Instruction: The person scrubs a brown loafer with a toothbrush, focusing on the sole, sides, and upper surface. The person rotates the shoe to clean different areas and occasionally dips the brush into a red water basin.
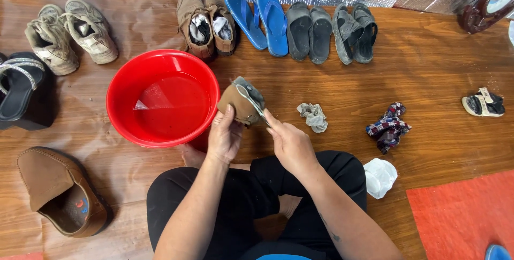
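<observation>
Shoe point(240, 102) between fingers point(229, 111) (both hands), beside basin point(162, 98)

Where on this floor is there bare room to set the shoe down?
Bare wood lies between the grey rag and the checked cloth, and right of the grey sandals toward the small sandal. It is crowded along the back shoe row and around the red basin.
</observation>
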